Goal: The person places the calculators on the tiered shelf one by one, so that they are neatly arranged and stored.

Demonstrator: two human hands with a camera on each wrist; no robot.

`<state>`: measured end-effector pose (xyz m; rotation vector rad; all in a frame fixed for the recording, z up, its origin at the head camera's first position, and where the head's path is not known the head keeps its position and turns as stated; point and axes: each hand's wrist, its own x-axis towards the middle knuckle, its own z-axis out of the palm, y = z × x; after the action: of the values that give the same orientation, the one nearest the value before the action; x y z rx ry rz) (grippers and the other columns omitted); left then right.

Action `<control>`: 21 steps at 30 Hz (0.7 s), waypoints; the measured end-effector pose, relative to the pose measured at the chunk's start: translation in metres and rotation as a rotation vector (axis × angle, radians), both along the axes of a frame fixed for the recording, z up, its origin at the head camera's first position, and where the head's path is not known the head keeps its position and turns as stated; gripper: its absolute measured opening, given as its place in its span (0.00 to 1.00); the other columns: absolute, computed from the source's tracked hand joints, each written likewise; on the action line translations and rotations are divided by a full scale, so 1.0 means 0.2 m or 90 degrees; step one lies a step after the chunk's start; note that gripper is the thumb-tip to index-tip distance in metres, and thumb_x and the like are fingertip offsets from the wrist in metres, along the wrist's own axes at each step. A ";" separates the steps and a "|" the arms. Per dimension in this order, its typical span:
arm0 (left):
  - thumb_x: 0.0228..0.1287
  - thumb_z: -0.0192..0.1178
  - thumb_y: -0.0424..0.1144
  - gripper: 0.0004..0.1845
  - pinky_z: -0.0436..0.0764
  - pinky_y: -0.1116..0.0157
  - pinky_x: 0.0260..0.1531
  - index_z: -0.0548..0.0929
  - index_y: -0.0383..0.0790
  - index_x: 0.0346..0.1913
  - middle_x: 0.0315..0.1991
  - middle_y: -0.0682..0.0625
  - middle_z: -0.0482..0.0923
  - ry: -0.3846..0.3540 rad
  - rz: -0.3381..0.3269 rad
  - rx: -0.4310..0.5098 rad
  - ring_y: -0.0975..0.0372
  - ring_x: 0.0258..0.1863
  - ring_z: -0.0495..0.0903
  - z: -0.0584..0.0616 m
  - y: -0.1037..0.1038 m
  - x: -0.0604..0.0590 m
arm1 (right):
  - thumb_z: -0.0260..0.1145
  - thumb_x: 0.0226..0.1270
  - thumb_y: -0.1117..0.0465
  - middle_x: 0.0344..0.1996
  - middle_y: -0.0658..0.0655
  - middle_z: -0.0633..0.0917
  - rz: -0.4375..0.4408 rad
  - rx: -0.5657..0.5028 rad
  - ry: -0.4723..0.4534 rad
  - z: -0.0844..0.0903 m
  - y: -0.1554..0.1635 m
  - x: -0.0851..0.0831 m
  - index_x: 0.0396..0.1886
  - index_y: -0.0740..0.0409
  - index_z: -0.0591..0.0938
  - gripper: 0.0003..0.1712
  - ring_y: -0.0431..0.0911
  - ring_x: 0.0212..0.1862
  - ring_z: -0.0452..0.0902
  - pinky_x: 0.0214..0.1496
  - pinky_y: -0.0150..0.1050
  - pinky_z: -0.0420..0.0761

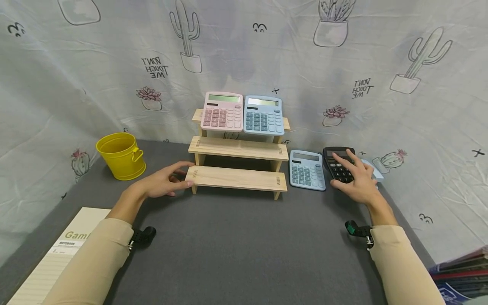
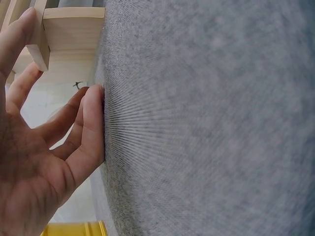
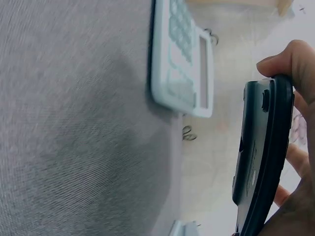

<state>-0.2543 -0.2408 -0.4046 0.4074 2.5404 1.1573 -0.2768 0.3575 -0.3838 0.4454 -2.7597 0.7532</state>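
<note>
The right hand (image 1: 358, 180) grips the black calculator (image 1: 338, 164) near the desk's right edge, thumb on one long side and fingers curled over the other; the right wrist view shows the calculator tilted up on edge, seemingly lifted off the grey desk (image 1: 244, 237), though its far end is hidden. Pinching it by the sides keeps the fingers clear of the keys. Just beside it to the left lies a light blue calculator (image 1: 307, 170), flat on the desk, and a pale object (image 1: 372, 169) sits partly hidden behind the hand.

The left hand (image 1: 162, 182) holds nothing: its grip is released, fingers nearly straight, fingertips (image 2: 93, 105) resting on the desk beside the left end of the wooden stepped shelf (image 1: 238, 159), perhaps to steady it. On the shelf's top step stand a pink calculator (image 1: 223, 111) and a blue calculator (image 1: 264, 115), leaning back side by side; the two lower steps carry nothing. A yellow bucket (image 1: 121, 155) stands toward the back left corner, a notebook (image 1: 57, 254) at the front left.
</note>
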 end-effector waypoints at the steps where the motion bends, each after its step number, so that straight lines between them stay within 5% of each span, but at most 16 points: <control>1: 0.72 0.62 0.59 0.43 0.87 0.53 0.45 0.53 0.57 0.82 0.77 0.31 0.54 0.000 0.000 -0.001 0.37 0.66 0.71 0.00 0.00 0.00 | 0.74 0.65 0.55 0.84 0.59 0.45 0.004 -0.002 0.006 0.01 -0.01 0.01 0.81 0.41 0.63 0.47 0.79 0.73 0.38 0.48 0.91 0.40; 21: 0.71 0.62 0.61 0.44 0.87 0.55 0.43 0.51 0.59 0.82 0.77 0.31 0.55 -0.001 0.007 -0.026 0.38 0.65 0.73 0.00 0.00 -0.01 | 0.73 0.59 0.60 0.83 0.57 0.51 0.074 -0.064 0.081 0.12 -0.14 0.12 0.78 0.42 0.70 0.45 0.72 0.71 0.42 0.50 0.82 0.46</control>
<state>-0.2568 -0.2404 -0.4056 0.3831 2.5629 1.1079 -0.2523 0.3294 -0.3589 0.6142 -2.5833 0.8547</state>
